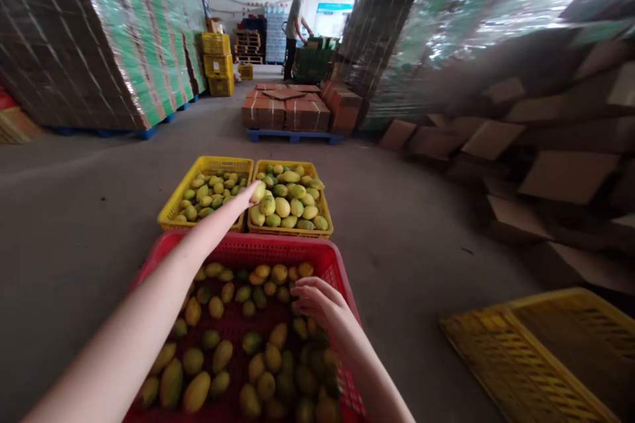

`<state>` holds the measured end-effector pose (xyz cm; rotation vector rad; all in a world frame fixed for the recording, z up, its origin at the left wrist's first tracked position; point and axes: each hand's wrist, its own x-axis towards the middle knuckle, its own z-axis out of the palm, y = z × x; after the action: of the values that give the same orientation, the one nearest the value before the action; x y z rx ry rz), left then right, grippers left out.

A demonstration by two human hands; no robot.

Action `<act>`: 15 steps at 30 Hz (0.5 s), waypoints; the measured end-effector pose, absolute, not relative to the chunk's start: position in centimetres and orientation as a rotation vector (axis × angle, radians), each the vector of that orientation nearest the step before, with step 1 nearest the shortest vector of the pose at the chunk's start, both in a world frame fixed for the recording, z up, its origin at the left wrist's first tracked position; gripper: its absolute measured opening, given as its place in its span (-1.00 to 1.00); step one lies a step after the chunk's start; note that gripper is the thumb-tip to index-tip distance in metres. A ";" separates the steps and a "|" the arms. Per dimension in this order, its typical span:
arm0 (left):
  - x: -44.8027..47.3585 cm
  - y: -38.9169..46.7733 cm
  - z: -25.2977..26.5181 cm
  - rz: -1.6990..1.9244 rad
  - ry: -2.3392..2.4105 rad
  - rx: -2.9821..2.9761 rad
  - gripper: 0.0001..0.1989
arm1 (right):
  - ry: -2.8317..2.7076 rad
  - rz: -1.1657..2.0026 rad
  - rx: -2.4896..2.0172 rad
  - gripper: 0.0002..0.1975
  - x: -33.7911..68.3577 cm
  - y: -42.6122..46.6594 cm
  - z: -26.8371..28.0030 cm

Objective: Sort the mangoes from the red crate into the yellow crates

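My left hand (249, 195) grasps a yellow-green mango (258, 192) above the left edge of the right yellow crate (290, 231), which is heaped with more fruit. My right hand (320, 301) is released, fingers loosely bent, over the red crate (262, 242) near its right edge; whether my fingertips touch the fruit below, I cannot tell. Loose mangoes (197, 392) lie across the red crate, many toward its near right corner, in shadow. Just beyond its far edge stands the left yellow crate (225, 162), partly filled, close beside the right one. A slatted yellow crate (540, 337) sits to my right. Farther off, a person (296, 20) reaches toward some green boxes (313, 61).
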<state>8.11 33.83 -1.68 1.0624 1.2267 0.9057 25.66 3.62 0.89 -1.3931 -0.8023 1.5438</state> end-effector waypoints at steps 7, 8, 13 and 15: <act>12.0 37.2 -0.7 0.936 1.335 1.166 -0.75 | -1.026 1.430 -1.488 -0.79 24.9 3.8 1.0; 11.5 36.8 -1.1 0.911 1.352 1.195 -0.77 | -1.047 1.429 -1.495 -0.80 24.7 3.8 0.8; 5.2 31.2 -4.1 0.728 1.448 1.326 -0.80 | -1.113 1.435 -1.503 -0.80 23.7 3.9 -0.1; 1.5 27.5 -5.7 0.607 1.468 1.350 -0.79 | -1.126 1.441 -1.490 -0.80 23.2 4.0 -0.1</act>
<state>1.51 27.46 -5.70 1.3498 1.4683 0.6073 23.24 3.95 -0.11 -1.4904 -1.1265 1.4408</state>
